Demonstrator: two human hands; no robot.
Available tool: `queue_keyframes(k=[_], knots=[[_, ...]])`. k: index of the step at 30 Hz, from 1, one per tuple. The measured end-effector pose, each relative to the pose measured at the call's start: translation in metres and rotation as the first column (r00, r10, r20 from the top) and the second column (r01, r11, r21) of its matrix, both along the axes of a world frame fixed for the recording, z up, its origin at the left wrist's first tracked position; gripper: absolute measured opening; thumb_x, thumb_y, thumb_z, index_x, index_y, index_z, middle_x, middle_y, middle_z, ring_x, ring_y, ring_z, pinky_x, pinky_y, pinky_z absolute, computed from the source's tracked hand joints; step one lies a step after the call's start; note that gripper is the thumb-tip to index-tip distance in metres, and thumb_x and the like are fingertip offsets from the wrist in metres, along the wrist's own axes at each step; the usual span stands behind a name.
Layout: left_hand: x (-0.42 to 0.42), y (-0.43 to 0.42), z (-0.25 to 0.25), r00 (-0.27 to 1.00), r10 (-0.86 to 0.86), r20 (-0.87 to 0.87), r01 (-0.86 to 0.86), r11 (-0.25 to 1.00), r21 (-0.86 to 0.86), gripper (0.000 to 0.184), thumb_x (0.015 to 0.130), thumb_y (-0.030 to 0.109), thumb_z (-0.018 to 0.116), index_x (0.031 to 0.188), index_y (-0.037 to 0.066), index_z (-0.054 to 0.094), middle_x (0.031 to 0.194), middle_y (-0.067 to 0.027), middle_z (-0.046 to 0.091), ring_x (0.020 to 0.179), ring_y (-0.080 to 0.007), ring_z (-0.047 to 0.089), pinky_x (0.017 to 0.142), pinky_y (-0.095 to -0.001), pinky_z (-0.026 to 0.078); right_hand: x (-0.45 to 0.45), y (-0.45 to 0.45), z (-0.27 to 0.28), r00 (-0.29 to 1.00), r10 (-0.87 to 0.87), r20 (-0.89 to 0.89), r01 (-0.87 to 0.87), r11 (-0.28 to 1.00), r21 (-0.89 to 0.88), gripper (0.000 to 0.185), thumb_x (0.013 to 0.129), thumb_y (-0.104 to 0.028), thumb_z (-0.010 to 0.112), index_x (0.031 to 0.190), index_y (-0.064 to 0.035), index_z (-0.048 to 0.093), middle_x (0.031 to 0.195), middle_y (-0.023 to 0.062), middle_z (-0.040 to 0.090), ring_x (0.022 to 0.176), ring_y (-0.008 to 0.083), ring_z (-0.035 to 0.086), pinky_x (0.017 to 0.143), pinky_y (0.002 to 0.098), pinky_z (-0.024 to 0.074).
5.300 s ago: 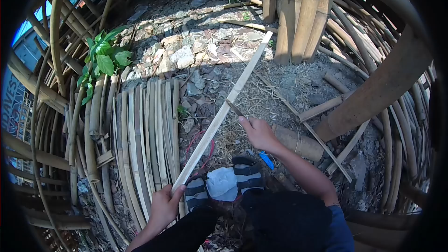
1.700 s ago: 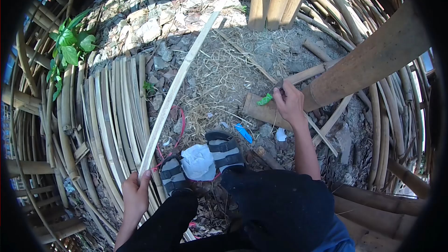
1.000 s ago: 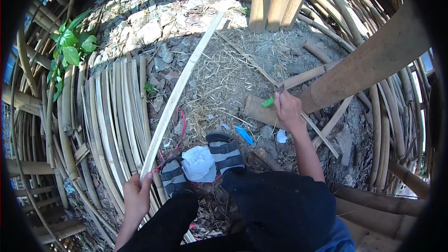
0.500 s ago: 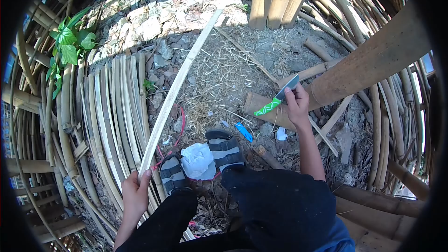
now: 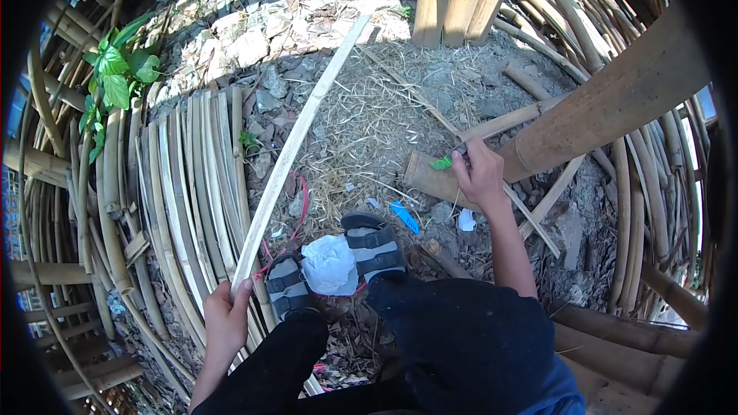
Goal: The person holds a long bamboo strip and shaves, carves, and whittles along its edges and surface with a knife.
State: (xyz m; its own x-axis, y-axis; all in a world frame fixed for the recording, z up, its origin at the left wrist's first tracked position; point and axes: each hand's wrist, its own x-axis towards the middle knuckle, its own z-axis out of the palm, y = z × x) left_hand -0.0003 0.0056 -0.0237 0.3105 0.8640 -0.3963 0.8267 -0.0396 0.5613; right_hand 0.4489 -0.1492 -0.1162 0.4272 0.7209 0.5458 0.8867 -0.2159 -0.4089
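Observation:
My left hand [image 5: 225, 319], low on the left, is closed around the near end of a long pale bamboo strip [image 5: 296, 134]. The strip slants up and away toward the sunlit stones. On the right, my right hand [image 5: 480, 175] is closed on a knife [image 5: 440, 163]. Only its green patterned part and a bit of dark edge show past my fingers; the rest is hidden. That hand is over a thick bamboo piece on the ground, apart from the strip. Beside my left hand lies a row of split bamboo strips [image 5: 204, 184].
A large bamboo pole [image 5: 600, 107] slants in from the right. A blue plastic piece [image 5: 404, 217] and a crumpled white wrapper [image 5: 329, 264] lie near my sandals [image 5: 372, 246]. Pink string [image 5: 302, 207] curls beside them. Bamboo poles [image 5: 461, 0] stand at the back.
My right hand has turned the knife, so its grey blade no longer shows and less of the green part is visible. The left hand and bamboo strip have barely moved.

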Motion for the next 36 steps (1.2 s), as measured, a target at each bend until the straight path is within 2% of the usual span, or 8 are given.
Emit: queue_keyframes(k=[10,13,16,17,19,22,25,36], knots=[[0.001,0.0,0.001,1.0,0.001,-0.005,0.0,1.0,0.021,0.042,0.1,0.031,0.061,0.069,0.004,0.051,0.057,0.0052,0.042,0.053,-0.0047,0.034,0.046,-0.0292,0.027,0.004,0.009,0.022,0.997,-0.031,0.071,0.032,1.0,0.0,0.017,0.09,-0.008,0.059,0.077,-0.0016,0.05,0.068,0.015,0.047,0.059,0.0357,0.054,0.053,0.0434,0.0409],[0.002,0.0,0.002,1.0,-0.004,-0.012,0.004,1.0,0.02,0.043,0.1,0.031,0.062,0.068,0.005,0.05,0.057,0.0059,0.039,0.053,-0.0045,0.032,0.046,-0.03,0.026,-0.009,-0.001,0.052,0.989,-0.042,0.139,0.012,0.977,0.213,0.02,0.09,-0.006,0.059,0.075,0.0002,0.047,0.067,0.0136,0.045,0.054,0.0335,0.05,0.05,0.0413,0.0387],[-0.003,0.0,-0.003,1.0,0.022,0.008,-0.022,1.0,-0.012,0.043,0.099,0.03,0.062,0.068,0.004,0.049,0.056,0.0059,0.039,0.053,-0.0044,0.032,0.046,-0.0302,0.026,-0.019,0.0,0.022,0.998,-0.037,0.06,0.025,0.984,0.178,0.018,0.091,-0.008,0.059,0.077,-0.0003,0.05,0.067,0.0145,0.047,0.054,0.0348,0.052,0.05,0.0435,0.0393],[-0.003,0.0,-0.004,1.0,-0.001,0.0,0.001,1.0,0.014,0.044,0.099,0.03,0.063,0.067,0.004,0.049,0.056,0.0057,0.038,0.053,-0.0046,0.032,0.045,-0.0304,0.025,-0.008,0.003,-0.025,0.998,-0.017,0.067,0.022,0.997,-0.075,0.017,0.092,-0.009,0.059,0.079,-0.0007,0.055,0.071,0.0159,0.053,0.057,0.0361,0.055,0.052,0.0447,0.0416],[0.004,0.001,0.007,0.999,-0.027,0.019,0.025,0.997,0.079,0.047,0.098,0.032,0.064,0.065,0.001,0.05,0.053,0.0013,0.04,0.051,-0.0066,0.034,0.044,-0.0325,0.027,-0.003,0.004,-0.024,0.997,-0.032,0.07,0.03,0.999,0.026,0.015,0.093,-0.01,0.059,0.081,-0.0009,0.056,0.073,0.0171,0.055,0.059,0.0373,0.056,0.054,0.045,0.0431],[0.0,-0.002,0.006,1.0,-0.004,-0.001,0.004,0.999,0.04,0.048,0.097,0.034,0.065,0.068,-0.003,0.054,0.05,-0.0039,0.044,0.049,-0.0087,0.039,0.045,-0.0349,0.032,-0.002,-0.004,-0.019,0.997,-0.046,-0.056,0.047,0.999,0.023,0.02,0.097,-0.015,0.056,0.082,-0.0006,0.059,0.073,0.013,0.06,0.058,0.029,0.058,0.057,0.0391,0.0463],[0.001,0.0,0.001,0.999,0.013,0.039,-0.015,0.999,0.038,0.047,0.097,0.033,0.064,0.069,-0.003,0.055,0.051,-0.0039,0.045,0.05,-0.0086,0.04,0.046,-0.034,0.032,0.009,-0.003,-0.01,0.515,0.127,-0.848,0.164,0.956,0.242,0.032,0.103,-0.024,0.049,0.082,-0.0027,0.06,0.072,-0.0013,0.055,0.064,0.0057,0.049,0.058,0.0238,0.0397],[-0.001,-0.001,0.0,1.0,-0.018,0.007,0.017,0.998,0.059,0.046,0.097,0.033,0.064,0.069,-0.003,0.056,0.051,-0.0048,0.047,0.05,-0.0091,0.041,0.046,-0.0343,0.032,-0.009,-0.004,0.013,0.579,0.198,-0.791,0.064,0.956,0.286,0.023,0.102,-0.022,0.05,0.087,-0.0054,0.057,0.073,-0.0039,0.049,0.064,0.0041,0.043,0.057,0.0224,0.0347]])
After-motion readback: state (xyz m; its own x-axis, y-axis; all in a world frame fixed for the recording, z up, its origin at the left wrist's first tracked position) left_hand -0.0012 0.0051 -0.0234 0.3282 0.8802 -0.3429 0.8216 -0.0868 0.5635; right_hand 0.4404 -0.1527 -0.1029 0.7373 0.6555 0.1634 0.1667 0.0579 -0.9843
